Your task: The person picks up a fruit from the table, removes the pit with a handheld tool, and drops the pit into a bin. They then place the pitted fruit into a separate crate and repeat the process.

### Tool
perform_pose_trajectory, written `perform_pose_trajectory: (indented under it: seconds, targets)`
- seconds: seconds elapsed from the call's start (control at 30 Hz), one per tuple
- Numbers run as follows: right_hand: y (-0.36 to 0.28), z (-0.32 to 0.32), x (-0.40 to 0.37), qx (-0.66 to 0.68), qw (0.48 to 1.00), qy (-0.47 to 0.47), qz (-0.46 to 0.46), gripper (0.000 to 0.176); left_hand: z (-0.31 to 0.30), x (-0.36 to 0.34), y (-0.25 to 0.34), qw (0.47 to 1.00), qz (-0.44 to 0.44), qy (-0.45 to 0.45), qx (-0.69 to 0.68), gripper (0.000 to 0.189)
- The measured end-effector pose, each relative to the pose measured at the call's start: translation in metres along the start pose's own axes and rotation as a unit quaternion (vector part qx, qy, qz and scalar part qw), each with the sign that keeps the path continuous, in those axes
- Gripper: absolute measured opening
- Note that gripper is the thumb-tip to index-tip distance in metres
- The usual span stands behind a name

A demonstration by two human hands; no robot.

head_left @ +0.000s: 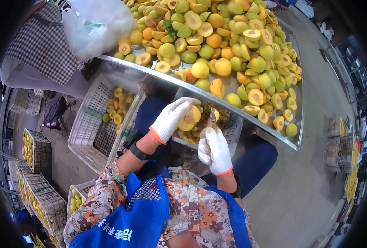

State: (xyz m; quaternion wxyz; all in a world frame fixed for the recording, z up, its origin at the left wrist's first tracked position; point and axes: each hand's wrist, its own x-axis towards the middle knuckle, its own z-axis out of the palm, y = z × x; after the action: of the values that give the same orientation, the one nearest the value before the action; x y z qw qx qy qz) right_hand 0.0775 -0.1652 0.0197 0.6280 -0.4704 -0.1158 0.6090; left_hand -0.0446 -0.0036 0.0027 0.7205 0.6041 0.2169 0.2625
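Note:
My left hand (176, 117), in a white glove, is closed around a yellow fruit half (189, 120) with its cut face showing. To its right, my right hand (215, 149), gloved too, grips a small knife (212, 117) that points up. A small yellow fruit piece (216, 114) is at the blade's tip. Both hands are over a crate (232, 131) of small fruit bits, between my knees. Beyond them, a metal tray (155, 74) bears a large heap of whole and halved yellow-green fruit (223, 67).
At the left stands a white crate (81, 129) with some fruit halves. A plastic bag (96, 31) lies on the tray's left corner, beside a person in a checkered garment (47, 43). More filled crates (40, 198) line the lower left, with others (340, 153) at the far right.

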Motion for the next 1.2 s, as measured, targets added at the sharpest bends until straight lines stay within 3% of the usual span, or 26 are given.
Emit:
perform_pose_trajectory:
  seconds: [0.4,0.43,0.47,0.5,0.53,0.63,0.7,0.8,0.87,1.0,1.07,1.13,1.2]
  targets:
    - [0.005,-0.012,-0.005,-0.017,0.999,0.005,0.027,0.016,0.013,-0.015,0.022,0.999,0.003,-0.048,0.016,0.044]
    - [0.005,-0.018,-0.001,-0.043,0.999,0.01,0.011,0.018,0.013,-0.012,0.026,0.997,0.013,-0.055,0.051,0.043]
    - [0.018,-0.033,0.003,-0.198,0.974,0.004,-0.108,0.016,0.015,-0.012,0.031,0.993,0.043,-0.081,0.071,0.043]
    - [0.012,-0.029,0.008,-0.348,0.907,0.002,-0.236,0.016,0.015,-0.009,0.024,0.992,0.057,-0.075,0.088,0.042]
    - [0.004,-0.026,0.001,-0.07,0.997,-0.021,-0.02,0.017,0.016,-0.009,0.022,0.995,0.04,-0.066,0.069,0.034]
    - [0.002,-0.025,0.007,-0.006,0.997,-0.057,0.057,0.021,0.013,-0.011,0.018,0.997,-0.012,-0.066,0.026,0.033]
    - [-0.003,-0.02,0.007,0.004,0.997,-0.044,0.057,0.021,0.016,-0.012,0.026,0.997,-0.029,-0.061,0.028,0.033]
    - [-0.003,-0.013,0.003,-0.003,0.998,-0.042,0.05,0.02,0.018,-0.013,0.028,0.997,0.032,-0.057,0.045,0.033]
    - [-0.003,-0.013,0.005,-0.027,0.998,-0.041,0.037,0.02,0.022,-0.014,0.027,0.998,-0.004,-0.066,-0.002,0.033]
    - [0.001,-0.018,0.004,-0.018,0.996,-0.033,0.08,0.018,0.015,-0.009,0.016,0.996,0.013,-0.084,0.031,0.028]
    - [-0.001,-0.015,-0.001,-0.085,0.996,0.024,-0.018,0.015,0.013,-0.002,0.008,0.999,0.015,-0.026,-0.034,0.03]
    - [0.001,-0.015,-0.002,-0.075,0.995,0.048,-0.044,0.014,0.009,0.009,0.0,0.997,0.047,0.024,0.05,0.037]
    - [-0.014,0.002,-0.011,-0.139,0.988,0.056,-0.045,0.016,0.003,0.018,0.0,0.991,0.088,-0.007,0.098,0.042]
